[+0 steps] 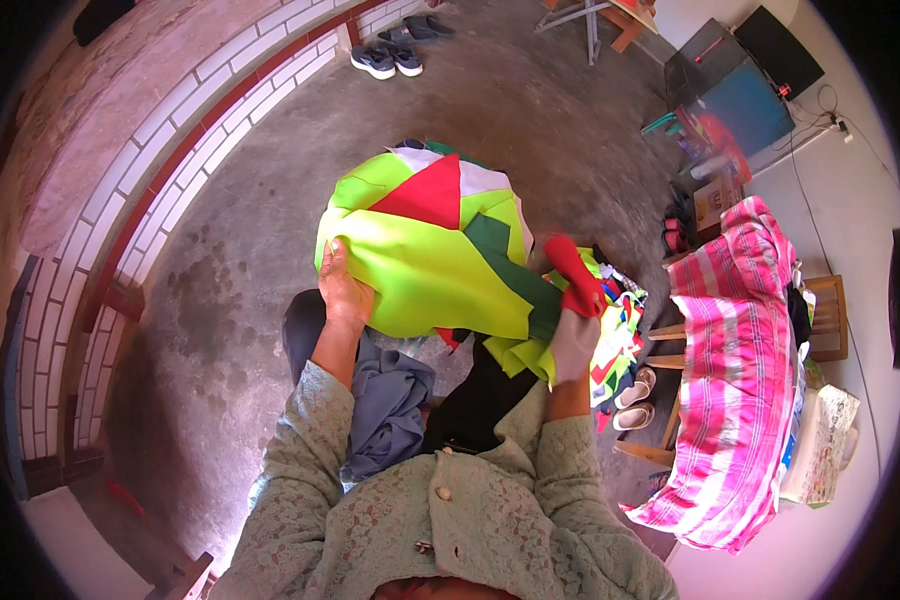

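Note:
A patchwork of fabric pieces, mostly yellow-green with red, white and dark green patches, spreads out in front of me. My left hand grips its left edge, thumb on top and the other fingers hidden underneath. At the right side, grey and red cloth strips drape over my right hand, so its fingers do not show. My right wrist comes out below that grey cloth, beside the dark green end of the patchwork. Bunched blue-grey cloth lies at my lap.
A heap of colourful fabric scraps lies right of the patchwork. Beige shoes sit beside a wooden seat draped in pink checked cloth. Dark shoes stand on the far floor. White brick edging curves along the left.

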A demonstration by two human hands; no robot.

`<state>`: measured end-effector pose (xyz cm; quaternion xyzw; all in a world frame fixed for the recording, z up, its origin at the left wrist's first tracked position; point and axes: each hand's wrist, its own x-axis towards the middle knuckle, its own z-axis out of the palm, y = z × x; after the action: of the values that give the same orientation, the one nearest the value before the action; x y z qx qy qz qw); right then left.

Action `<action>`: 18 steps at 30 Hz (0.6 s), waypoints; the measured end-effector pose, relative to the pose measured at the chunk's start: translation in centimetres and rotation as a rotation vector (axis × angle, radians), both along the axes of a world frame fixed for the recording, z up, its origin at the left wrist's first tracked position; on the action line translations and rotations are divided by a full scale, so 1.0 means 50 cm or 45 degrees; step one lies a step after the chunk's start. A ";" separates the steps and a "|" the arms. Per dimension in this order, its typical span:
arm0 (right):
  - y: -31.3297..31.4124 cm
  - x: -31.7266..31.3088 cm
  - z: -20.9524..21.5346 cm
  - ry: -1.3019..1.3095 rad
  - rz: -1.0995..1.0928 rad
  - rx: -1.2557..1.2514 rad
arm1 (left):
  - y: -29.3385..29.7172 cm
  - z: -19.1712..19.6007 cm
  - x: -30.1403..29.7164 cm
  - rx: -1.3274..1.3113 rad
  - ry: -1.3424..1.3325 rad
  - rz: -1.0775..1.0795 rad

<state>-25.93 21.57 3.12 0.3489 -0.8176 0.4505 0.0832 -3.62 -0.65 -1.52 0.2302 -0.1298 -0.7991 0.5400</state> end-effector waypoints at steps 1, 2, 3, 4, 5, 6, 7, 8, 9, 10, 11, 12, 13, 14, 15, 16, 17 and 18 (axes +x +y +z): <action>0.017 0.004 0.029 0.160 0.096 -0.001 | 0.001 0.001 0.000 -0.005 0.005 -0.008; 0.047 -0.010 -0.011 0.145 -0.051 -0.100 | 0.002 0.005 -0.005 -0.013 0.013 -0.027; 0.087 -0.045 -0.044 -0.409 0.072 -0.425 | 0.002 0.008 -0.009 -0.020 0.021 -0.045; 0.104 -0.052 -0.028 -0.737 0.145 -0.568 | 0.003 0.011 -0.008 0.020 -0.038 -0.056; 0.119 -0.057 -0.006 -1.082 0.178 -0.754 | 0.005 0.019 -0.009 0.058 -0.094 -0.067; 0.127 -0.059 0.021 -1.401 0.154 -0.932 | 0.006 0.027 -0.009 0.093 -0.152 -0.074; 0.145 -0.040 0.045 -1.294 0.085 -0.792 | 0.010 0.033 -0.010 0.014 -0.194 -0.103; 0.154 -0.023 0.058 -1.185 0.019 -0.658 | 0.015 0.041 -0.011 -0.073 -0.236 -0.133; 0.157 -0.013 0.058 -1.055 0.056 -0.640 | 0.020 0.047 -0.012 -0.159 -0.278 -0.163; 0.174 -0.011 0.033 -0.995 -0.003 -0.440 | 0.024 0.050 -0.015 -0.204 -0.305 -0.188; 0.196 -0.009 -0.007 -0.931 -0.063 -0.248 | 0.026 0.053 -0.019 -0.255 -0.331 -0.216; 0.214 -0.005 -0.037 -0.863 -0.120 -0.054 | 0.026 0.053 -0.021 -0.303 -0.357 -0.240; 0.215 0.025 -0.057 -0.789 -0.037 -0.118 | 0.026 0.051 -0.023 -0.307 -0.404 -0.227; 0.207 0.058 -0.069 -0.713 0.047 -0.183 | 0.023 0.045 -0.023 -0.269 -0.406 -0.233; 0.205 0.069 -0.071 -0.772 0.075 -0.207 | 0.019 0.039 -0.023 -0.230 -0.407 -0.239; 0.204 0.070 -0.069 -0.774 0.064 -0.201 | 0.014 0.033 -0.021 -0.191 -0.407 -0.245; 0.206 0.073 -0.070 -0.782 0.046 -0.196 | 0.016 0.044 -0.021 -0.167 -0.413 -0.247; 0.205 0.074 -0.072 -0.791 0.028 -0.191 | 0.018 0.056 -0.020 -0.158 -0.404 -0.245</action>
<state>-22.23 31.82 -0.47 0.1963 -0.7645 0.5955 -0.1497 -4.63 0.27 1.26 0.3061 -0.2836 -0.7912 0.4471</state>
